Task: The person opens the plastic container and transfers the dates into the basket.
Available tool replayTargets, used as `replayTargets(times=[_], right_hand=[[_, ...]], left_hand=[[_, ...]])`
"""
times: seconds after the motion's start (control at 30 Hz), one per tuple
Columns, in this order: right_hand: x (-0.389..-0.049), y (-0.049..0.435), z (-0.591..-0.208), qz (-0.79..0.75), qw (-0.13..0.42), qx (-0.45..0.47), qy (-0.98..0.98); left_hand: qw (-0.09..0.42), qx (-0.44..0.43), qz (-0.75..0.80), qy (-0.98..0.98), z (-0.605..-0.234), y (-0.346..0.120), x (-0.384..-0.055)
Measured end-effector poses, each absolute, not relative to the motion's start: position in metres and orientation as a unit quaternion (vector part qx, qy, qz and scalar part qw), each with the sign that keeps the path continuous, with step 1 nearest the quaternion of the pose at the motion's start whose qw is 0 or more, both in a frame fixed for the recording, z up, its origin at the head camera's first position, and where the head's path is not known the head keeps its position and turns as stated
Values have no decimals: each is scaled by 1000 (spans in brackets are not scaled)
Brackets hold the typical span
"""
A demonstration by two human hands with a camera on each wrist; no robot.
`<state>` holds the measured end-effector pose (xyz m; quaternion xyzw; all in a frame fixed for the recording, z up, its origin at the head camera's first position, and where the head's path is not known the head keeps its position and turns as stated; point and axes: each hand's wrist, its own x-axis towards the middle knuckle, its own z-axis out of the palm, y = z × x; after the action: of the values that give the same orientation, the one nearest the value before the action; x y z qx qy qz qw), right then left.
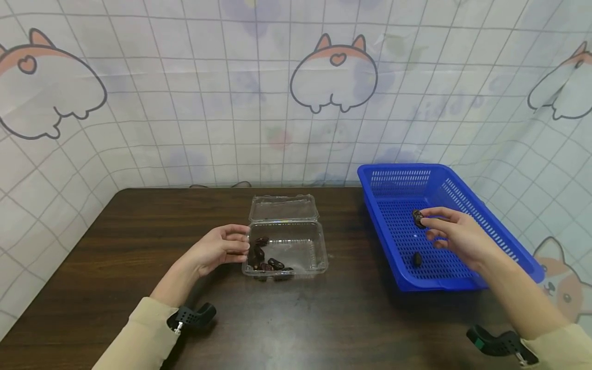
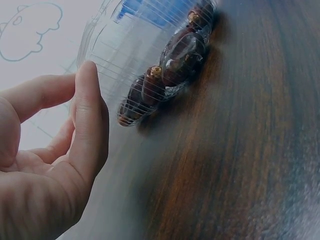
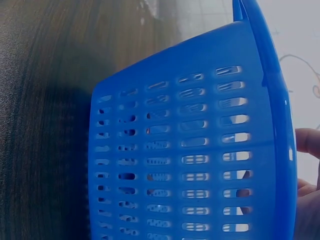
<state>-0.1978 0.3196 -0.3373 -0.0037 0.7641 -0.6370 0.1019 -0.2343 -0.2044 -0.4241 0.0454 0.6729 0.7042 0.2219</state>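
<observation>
In the head view, an open clear plastic clamshell container (image 1: 302,257) stands on the table with several dark brown dates (image 1: 259,252) along its left and front sides. My left hand (image 1: 224,246) holds the container at its left edge. The left wrist view shows the bent fingers (image 2: 90,110) right at the clear wall, with dates (image 2: 182,57) visible through it. Over the blue plastic basket (image 1: 384,231), my right hand (image 1: 458,234) pinches a date (image 1: 418,218) between thumb and fingers. Another date (image 1: 417,258) lies on the basket floor. The basket's wall (image 3: 175,140) hides most of the right hand in the right wrist view.
The container's lid (image 1: 284,208) is folded back toward the wall. Bare dark wooden table (image 1: 347,318) lies between container and basket. A white tile-patterned sheet (image 1: 231,128) hangs behind the table. Each wrist carries a black strap (image 1: 196,314).
</observation>
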Motion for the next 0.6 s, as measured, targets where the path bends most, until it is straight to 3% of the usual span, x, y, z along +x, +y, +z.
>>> replayTargets(times=[0.6], right_hand=[[-196, 322, -344, -564, 101, -7, 820]], left_hand=[[222, 43, 702, 675, -424, -204, -235]])
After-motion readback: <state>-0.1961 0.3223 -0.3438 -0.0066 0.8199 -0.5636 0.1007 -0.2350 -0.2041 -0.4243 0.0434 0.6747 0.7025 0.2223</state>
